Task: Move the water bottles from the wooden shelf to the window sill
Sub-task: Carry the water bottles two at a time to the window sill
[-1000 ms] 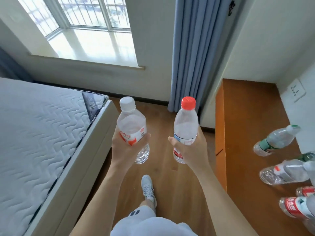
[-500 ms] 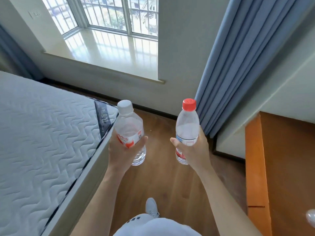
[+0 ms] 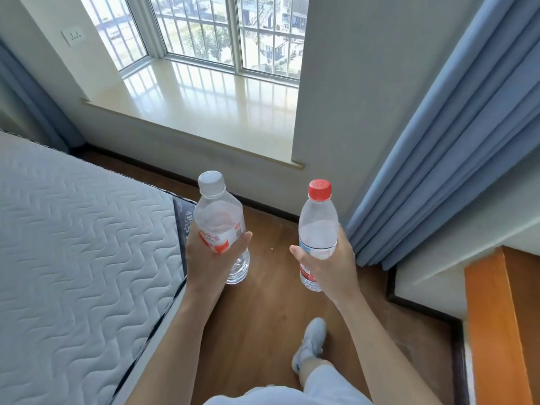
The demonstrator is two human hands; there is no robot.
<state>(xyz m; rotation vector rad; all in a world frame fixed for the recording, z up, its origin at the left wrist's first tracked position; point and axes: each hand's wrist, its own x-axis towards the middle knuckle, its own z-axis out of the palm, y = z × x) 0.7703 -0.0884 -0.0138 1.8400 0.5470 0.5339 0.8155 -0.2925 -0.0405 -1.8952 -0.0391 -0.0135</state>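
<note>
Two upright bottles, held below and short of the sill [image 3: 204, 112]. The left hand [image 3: 210, 258] grasped the white-cap bottle [image 3: 217, 217]; the right hand [image 3: 327, 264] grasped the red-cap bottle [image 3: 318, 223], nearer the sill's right end. Bed [image 3: 73, 244] lay left of the sill, curtain [image 3: 438, 141] and shelf [image 3: 496, 317] right. Path judged unobstructed.

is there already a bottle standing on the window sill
No, the window sill is bare, and both bottles are held: the white-capped bottle and the red-capped bottle.

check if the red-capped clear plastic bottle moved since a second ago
Yes. The red-capped clear plastic bottle has come nearer the cream window sill, away from the orange wooden shelf.
</note>
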